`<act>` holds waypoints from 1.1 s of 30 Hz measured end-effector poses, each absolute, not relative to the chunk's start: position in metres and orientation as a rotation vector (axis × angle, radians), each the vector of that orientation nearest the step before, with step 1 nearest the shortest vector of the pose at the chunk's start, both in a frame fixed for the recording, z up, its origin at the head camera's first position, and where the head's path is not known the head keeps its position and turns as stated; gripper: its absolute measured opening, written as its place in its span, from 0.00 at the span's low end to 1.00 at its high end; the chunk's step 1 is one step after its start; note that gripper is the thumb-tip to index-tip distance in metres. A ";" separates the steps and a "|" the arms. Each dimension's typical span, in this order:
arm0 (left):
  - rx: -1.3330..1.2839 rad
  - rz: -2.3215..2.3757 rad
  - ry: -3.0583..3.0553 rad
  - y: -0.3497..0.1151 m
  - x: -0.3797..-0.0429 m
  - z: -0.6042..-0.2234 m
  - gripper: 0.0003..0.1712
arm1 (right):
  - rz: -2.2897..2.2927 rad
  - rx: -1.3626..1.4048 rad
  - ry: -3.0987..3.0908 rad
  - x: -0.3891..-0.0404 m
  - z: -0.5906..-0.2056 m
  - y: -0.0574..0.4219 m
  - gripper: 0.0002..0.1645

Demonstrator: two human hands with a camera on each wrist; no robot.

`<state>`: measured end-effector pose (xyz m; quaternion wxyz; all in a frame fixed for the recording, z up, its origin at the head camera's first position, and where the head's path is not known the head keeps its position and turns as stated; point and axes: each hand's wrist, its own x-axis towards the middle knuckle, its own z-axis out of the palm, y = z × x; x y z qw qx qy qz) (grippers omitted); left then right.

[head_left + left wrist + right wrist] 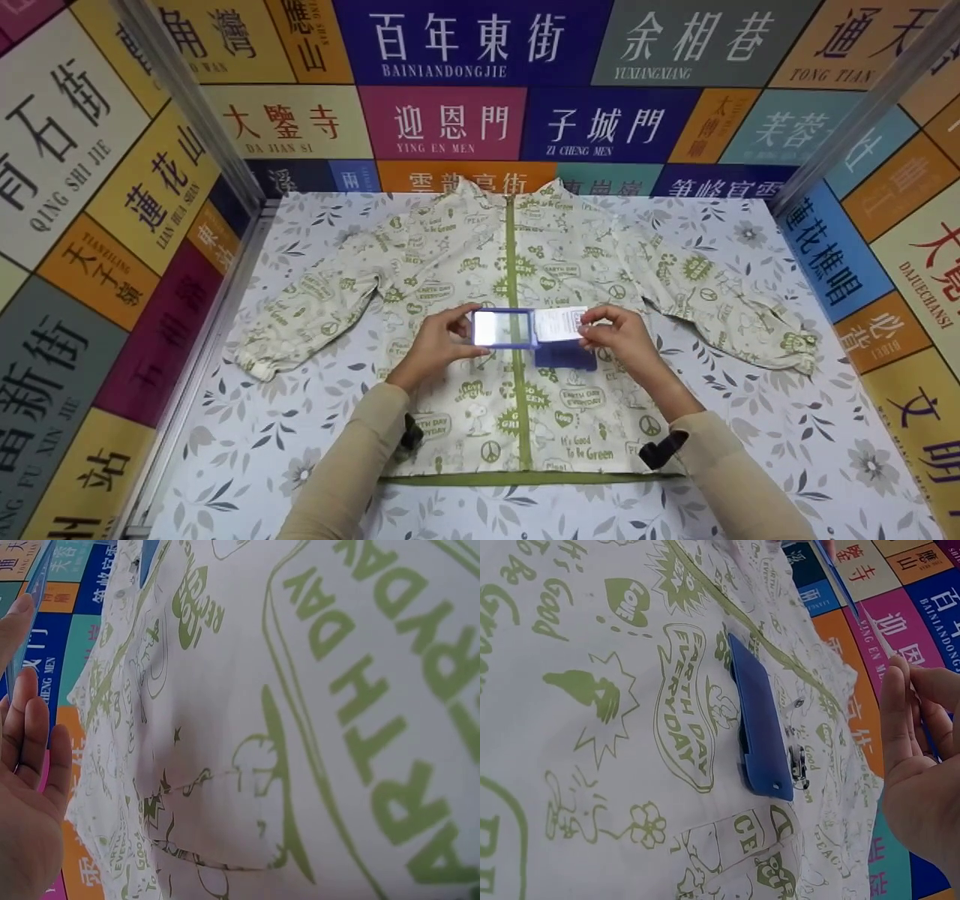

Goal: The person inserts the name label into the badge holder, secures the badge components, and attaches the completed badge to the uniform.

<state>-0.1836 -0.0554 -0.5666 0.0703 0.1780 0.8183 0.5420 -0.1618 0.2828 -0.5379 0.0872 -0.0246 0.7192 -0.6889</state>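
My left hand [439,341] pinches the left end of a blue-framed card holder [531,330] with a see-through, shiny window, held over the jacket. From the right, my right hand [619,337] pinches a white printed card [559,324] by its far end; the card's left edge is right at the holder's right edge. Below the card, a flat blue cover [566,356] with a small hole in one corner lies on the jacket [450,405]. Seen edge-on in the left wrist view, the holder [34,622] sits between thumb and fingers.
The cream jacket with green print and a green zip is spread face up, sleeves out to both sides. Beneath it is a leaf-patterned white tabletop [750,495]. Colourful panels with street names [450,124] stand behind and at both sides, with metal posts [202,97] at the corners.
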 end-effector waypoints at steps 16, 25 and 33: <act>0.538 1.673 2.433 -0.052 -0.182 -0.564 0.47 | -1.973 -0.093 2.219 -0.163 -0.535 0.277 0.18; 0.539 1.675 2.426 -0.052 -0.183 -0.565 0.47 | -1.898 -0.135 2.304 -0.163 -0.529 0.273 0.15; 0.517 1.646 2.420 -0.053 -0.183 -0.567 0.47 | -1.894 -0.117 2.299 -0.164 -0.535 0.269 0.17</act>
